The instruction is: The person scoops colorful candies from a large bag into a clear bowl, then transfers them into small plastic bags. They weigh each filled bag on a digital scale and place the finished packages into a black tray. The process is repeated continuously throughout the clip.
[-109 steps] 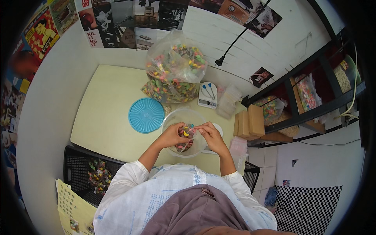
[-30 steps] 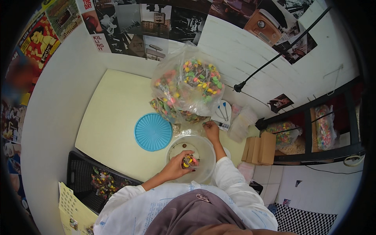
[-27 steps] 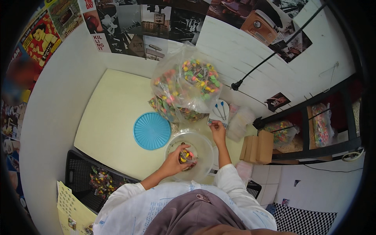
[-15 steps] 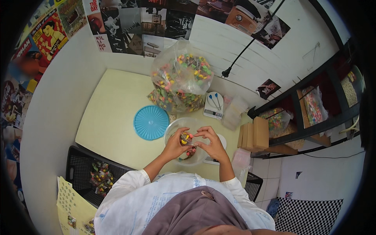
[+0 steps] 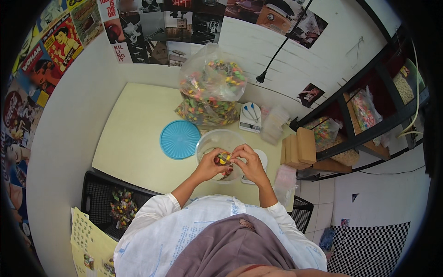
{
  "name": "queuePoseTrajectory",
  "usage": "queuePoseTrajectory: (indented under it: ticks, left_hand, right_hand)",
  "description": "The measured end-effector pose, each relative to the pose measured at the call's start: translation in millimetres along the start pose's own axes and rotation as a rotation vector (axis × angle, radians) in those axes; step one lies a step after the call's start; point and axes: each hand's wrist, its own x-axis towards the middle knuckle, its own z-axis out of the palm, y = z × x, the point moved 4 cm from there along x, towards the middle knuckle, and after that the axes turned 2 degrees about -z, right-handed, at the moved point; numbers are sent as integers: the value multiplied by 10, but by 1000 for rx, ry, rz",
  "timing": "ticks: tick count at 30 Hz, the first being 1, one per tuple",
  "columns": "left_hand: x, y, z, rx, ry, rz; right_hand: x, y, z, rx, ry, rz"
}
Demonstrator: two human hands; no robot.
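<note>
Two hands (image 5: pixel 230 165) pinching small candy packet (image 5: pixel 224 159), blue lid (image 5: pixel 180 139) beside

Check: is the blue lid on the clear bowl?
No. The blue lid lies flat on the table, left of the clear bowl.

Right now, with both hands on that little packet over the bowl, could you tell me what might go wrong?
The small packet, pinched between the left hand and right hand, could spill sweets past the clear bowl. The big bag bulges upright beside it and might slump onto the scale.
</note>
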Motion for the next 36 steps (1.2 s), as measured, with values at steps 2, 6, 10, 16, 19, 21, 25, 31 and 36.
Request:
queuePoseTrajectory:
  ticks: [2,6,10,16,19,21,25,31,36]
  left_hand:
    - [-12,-24,1,-36,1,-14]
    - [4,-124,-35,6,19,-16]
    - [26,-187,-50,154,17,32]
    - [4,-222,-16,173,-18,-17]
    - [23,-320,1,160,-77,-75]
    - [29,-338,6,185,-79,-61]
    - [19,-77,-6,89,-47,-202]
    - [71,-143,-103,-44,69,-102]
    - [145,-249,-109,112,5,-62]
  right_hand:
    - [-8,-10,-9,-27,31,-20]
    - [1,-140,5,14,36,34]
    - [-27,102,44,57,60,84]
    - [-25,85,37,-72,37,97]
    - [11,66,55,-70,12,86]
    - [36,65,54,-35,-13,102]
    - [74,136,-42,65,88,130]
    - [70,119,-218,-62,149,113]
    - [106,30,-63,7,58,112]
